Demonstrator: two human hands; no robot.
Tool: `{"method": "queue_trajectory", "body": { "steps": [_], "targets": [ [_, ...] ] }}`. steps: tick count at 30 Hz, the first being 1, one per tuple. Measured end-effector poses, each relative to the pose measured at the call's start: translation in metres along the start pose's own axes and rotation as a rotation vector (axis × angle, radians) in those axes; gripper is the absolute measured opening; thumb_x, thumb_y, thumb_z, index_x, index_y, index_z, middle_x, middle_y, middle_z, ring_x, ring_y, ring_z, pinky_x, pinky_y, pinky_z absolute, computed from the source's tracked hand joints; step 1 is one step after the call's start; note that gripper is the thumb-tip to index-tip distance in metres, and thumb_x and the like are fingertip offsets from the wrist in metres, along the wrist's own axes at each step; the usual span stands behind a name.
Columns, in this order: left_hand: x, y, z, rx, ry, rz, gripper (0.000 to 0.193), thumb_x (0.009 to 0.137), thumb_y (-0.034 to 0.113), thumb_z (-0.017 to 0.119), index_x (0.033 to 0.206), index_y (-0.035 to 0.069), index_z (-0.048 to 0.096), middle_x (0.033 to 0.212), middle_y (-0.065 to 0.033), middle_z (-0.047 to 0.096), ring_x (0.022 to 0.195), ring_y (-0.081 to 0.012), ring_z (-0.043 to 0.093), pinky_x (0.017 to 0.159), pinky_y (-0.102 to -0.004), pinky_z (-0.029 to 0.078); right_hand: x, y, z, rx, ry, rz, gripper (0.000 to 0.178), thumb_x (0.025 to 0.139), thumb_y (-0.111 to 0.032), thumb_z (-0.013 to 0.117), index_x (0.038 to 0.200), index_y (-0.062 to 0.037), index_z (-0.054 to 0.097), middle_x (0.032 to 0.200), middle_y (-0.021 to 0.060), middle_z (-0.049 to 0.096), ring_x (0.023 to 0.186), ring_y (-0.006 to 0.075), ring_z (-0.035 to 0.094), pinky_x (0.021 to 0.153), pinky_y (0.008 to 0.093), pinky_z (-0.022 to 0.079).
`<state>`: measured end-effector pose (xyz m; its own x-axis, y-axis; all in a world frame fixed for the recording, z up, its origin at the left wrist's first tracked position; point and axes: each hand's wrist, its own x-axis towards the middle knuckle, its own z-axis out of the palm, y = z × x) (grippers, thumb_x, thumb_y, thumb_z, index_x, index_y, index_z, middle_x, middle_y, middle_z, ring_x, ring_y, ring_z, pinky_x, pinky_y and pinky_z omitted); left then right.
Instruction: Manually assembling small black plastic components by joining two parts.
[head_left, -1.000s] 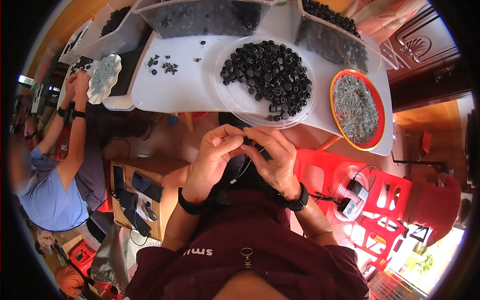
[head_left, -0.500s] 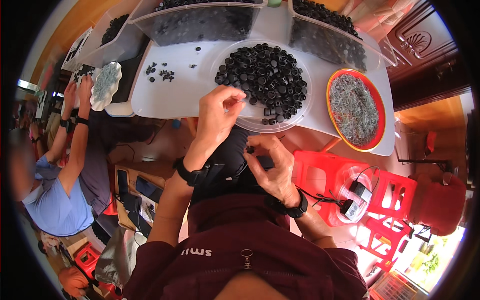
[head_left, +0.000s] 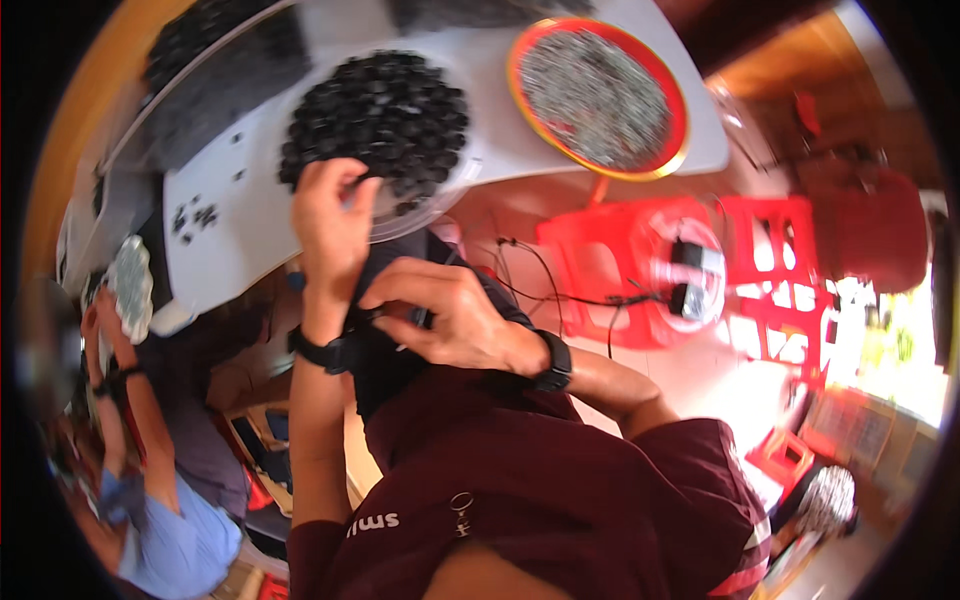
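Observation:
My left hand (head_left: 335, 215) is at the near edge of a clear round tray (head_left: 420, 222), its thumb and fingers pinched together. Whatever sits between those fingertips is blurred. Black round plastic caps (head_left: 385, 120) are heaped on the tray just beyond it. Lower and to the right, over my lap, my right hand (head_left: 445, 315) is closed with thumb and forefinger pinching a small black plastic part (head_left: 372, 314), which barely stands out against the dark trousers.
A red bowl with a yellow rim (head_left: 685, 130) holds many thin silvery pieces (head_left: 595, 95). Small black parts (head_left: 195, 218) lie on the white table (head_left: 235, 265). Red stools (head_left: 590, 250) with cables and black adapters (head_left: 688, 300) stand at right. A person in blue (head_left: 185, 535) works at left.
The view has swung right, so table and tray appear further left and the stools nearer the middle. My right hand has come closer to my left forearm. Both hands remain pinched.

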<state>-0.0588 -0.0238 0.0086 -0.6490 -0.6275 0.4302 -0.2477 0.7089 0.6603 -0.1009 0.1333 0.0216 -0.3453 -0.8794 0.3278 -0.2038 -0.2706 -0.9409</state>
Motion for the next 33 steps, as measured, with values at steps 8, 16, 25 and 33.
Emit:
{"method": "queue_trajectory", "body": {
  "steps": [8, 16, 25, 33],
  "targets": [
    [-0.005, 0.004, 0.009, -0.051, 0.008, -0.076, 0.018, 0.073, -0.002, 0.067, 0.088, 0.002, 0.059, 0.080, -0.0048, 0.059, 0.062, -0.0121, 0.053, 0.057, -0.0255, 0.042, -0.001, 0.003, -0.009, 0.039, 0.016, 0.031, 0.024, 0.069, 0.008, 0.062, 0.091, -0.0004, 0.062, 0.089, 0.0088, 0.060, 0.079, 0.0219, 0.062, 0.065, 0.0292, 0.050],
    [-0.026, 0.012, -0.041, -0.672, -0.042, -0.454, 0.016, 0.083, -0.002, 0.059, 0.098, -0.004, 0.060, 0.094, -0.0087, 0.060, 0.076, -0.0130, 0.060, 0.072, -0.0228, 0.049, 0.005, -0.001, -0.025, 0.083, 0.101, 0.038, 0.022, 0.070, 0.007, 0.063, 0.090, -0.0012, 0.064, 0.090, 0.0060, 0.059, 0.084, 0.0170, 0.060, 0.069, 0.0271, 0.049],
    [-0.084, -0.002, -0.052, -1.388, -0.200, -0.606, 0.026, 0.090, 0.006, 0.052, 0.113, -0.004, 0.053, 0.107, -0.0153, 0.059, 0.088, -0.0203, 0.064, 0.082, -0.0294, 0.053, 0.013, -0.009, -0.020, 0.135, 0.167, -0.013, 0.023, 0.070, 0.007, 0.062, 0.091, -0.0023, 0.066, 0.090, 0.0065, 0.059, 0.084, 0.0169, 0.059, 0.071, 0.0271, 0.048],
    [-0.092, -0.005, -0.058, -1.481, -0.125, -0.519, 0.025, 0.089, 0.007, 0.054, 0.112, -0.002, 0.054, 0.109, -0.0133, 0.057, 0.093, -0.0173, 0.059, 0.084, -0.0295, 0.050, 0.017, -0.007, -0.004, 0.114, 0.167, -0.078, 0.022, 0.070, 0.006, 0.065, 0.090, -0.0018, 0.066, 0.089, 0.0091, 0.059, 0.085, 0.0225, 0.059, 0.072, 0.0286, 0.048]
  ]
}}
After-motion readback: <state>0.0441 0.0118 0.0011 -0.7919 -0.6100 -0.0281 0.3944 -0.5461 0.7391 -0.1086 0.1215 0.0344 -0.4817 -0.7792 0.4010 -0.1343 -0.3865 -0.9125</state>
